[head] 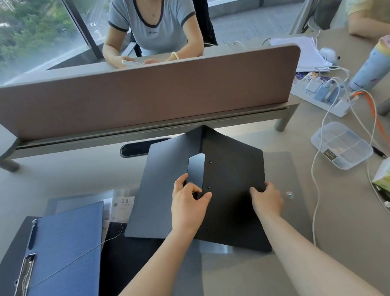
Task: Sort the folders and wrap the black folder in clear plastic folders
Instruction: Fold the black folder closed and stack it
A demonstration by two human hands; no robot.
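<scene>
Windows [26, 32] with treetops behind them fill the room's far left; a brown divider panel [137, 94] runs across the grey surface [62, 178]. At the near left corner lies a blue folder with a metal clip [58, 266]. At mid-surface a matte black folder [230, 180] stands half open like a tent, spine running from the near edge toward the divider. The left hand [189, 205] pinches the spine's lower part, fingers closed on it; the right hand [268, 200] grips the right cover's edge. Toward the right edge sits a clear plastic compartment box [341, 144].
</scene>
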